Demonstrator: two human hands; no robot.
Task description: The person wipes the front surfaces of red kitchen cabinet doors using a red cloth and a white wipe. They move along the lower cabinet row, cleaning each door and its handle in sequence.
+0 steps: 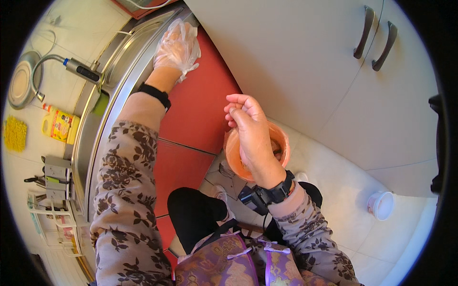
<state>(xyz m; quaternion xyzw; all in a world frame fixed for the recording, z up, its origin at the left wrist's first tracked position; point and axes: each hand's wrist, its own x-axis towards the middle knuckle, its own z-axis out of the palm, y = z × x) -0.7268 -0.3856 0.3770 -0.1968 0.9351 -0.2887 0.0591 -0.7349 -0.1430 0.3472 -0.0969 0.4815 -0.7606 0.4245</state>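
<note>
My left hand (177,47) wears a loose clear plastic glove and reaches to the far end of the steel sink counter (139,72), over its front edge. Crumpled film hides how its fingers lie. My bare right hand (250,131) is over an orange bucket (232,153), partly covering it. Its fingers are curled in, with the thumb against them. Whether anything small sits between them cannot be seen. Inside the bucket, some brownish contents (276,147) show beside my wrist. Each wrist has a black band, the right one with a small black box (254,199).
Red cabinet fronts (186,159) run below the sink. A grey cabinet (305,57) with dark handles stands at right. A small white tub (380,205) is on the tiled floor. By the sink are a faucet (82,70), a yellow bottle (61,125) and a utensil holder (57,177).
</note>
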